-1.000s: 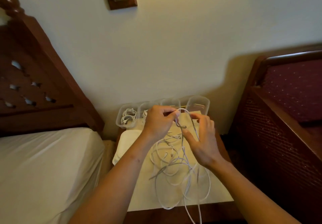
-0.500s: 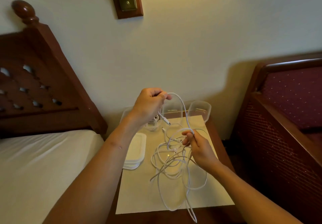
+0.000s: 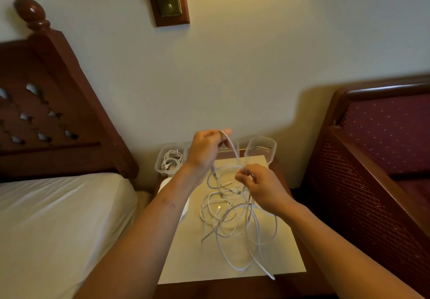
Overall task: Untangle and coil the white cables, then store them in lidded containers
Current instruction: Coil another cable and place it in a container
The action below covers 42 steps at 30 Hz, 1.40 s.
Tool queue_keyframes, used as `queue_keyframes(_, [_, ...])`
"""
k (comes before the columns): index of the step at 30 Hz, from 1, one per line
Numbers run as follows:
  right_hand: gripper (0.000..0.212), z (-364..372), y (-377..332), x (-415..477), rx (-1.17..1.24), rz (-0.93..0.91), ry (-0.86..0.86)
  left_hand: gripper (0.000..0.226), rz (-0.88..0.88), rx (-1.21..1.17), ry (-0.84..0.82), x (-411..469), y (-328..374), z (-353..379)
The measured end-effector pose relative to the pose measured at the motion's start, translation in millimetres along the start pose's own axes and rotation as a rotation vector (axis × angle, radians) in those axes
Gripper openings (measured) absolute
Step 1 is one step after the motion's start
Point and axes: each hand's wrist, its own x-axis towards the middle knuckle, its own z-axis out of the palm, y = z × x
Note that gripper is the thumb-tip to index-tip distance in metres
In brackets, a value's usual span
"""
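Cable (image 3: 235, 152), white, pinched by left hand (image 3: 204, 150) and right hand (image 3: 263, 187), above tangle (image 3: 232, 217)

A dark wooden table (image 3: 232, 287) stands against the wall between a bed and a seat, its top covered by a cream mat (image 3: 190, 259). A loose tangle of white cables (image 3: 232, 224) sprawls across the mat, one strand reaching its front edge. Clear containers line the back: the left tub (image 3: 162, 166) holds a coiled cable, and the right tub (image 3: 263, 147) looks empty. White lids (image 3: 165, 183) lie stacked at the mat's left edge.
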Motion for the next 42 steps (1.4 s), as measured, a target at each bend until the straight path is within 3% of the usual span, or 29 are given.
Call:
queue_keyframes(5, [0.010,-16,4,2,0.189,0.051,-0.192,0.037,-0.156,-0.350,0.074,16,14,-13])
queue_keyframes(8, [0.011,-19,6,5,0.234,0.041,-0.102,0.042,-0.193,-0.783,-0.019,14,26,-20])
queue_keyframes(10, [0.015,-19,2,7,0.295,0.037,-0.019,0.051,-0.226,-0.867,-0.076,12,28,-24])
queue_keyframes(12, [0.018,-21,-1,9,0.356,0.026,0.071,0.042,-0.179,-0.605,-0.062,10,25,-25])
queue_keyframes(15, [0.020,-25,-7,10,0.357,-0.028,0.144,0.027,0.013,0.141,-0.064,12,13,-22])
queue_keyframes(18, [0.020,-25,-17,9,0.301,-0.069,0.146,0.028,0.055,0.658,-0.298,11,8,-17])
queue_keyframes(20, [0.020,-23,-19,7,0.219,-0.086,0.187,0.033,0.022,0.837,-0.407,8,10,-13])
queue_keyframes(23, [0.021,-14,-12,1,0.048,-0.124,0.203,0.030,0.137,0.730,-0.276,4,17,-10])
queue_keyframes(26, [0.023,0,1,-5,-0.040,-0.075,0.130,0.032,0.137,0.264,-0.086,-2,32,-7])
queue_keyframes(32, [0.028,7,10,-9,-0.059,-0.127,0.111,0.042,0.040,-0.449,-0.067,-10,62,-17])
queue_keyframes(34, [0.026,2,7,-8,-0.044,-0.164,0.145,0.040,0.109,-0.339,-0.001,-7,58,-29])
queue_keyframes(37, [0.028,-8,0,-4,-0.007,-0.149,0.177,0.044,0.325,0.372,0.074,-9,40,-39])
queue_keyframes(39, [0.029,-13,-9,-3,-0.006,-0.149,0.175,0.048,0.408,0.707,0.060,-13,31,-36])
queue_keyframes(42, [0.029,-18,-25,-4,-0.036,-0.154,0.147,0.068,0.205,0.745,-0.038,-16,21,-28])
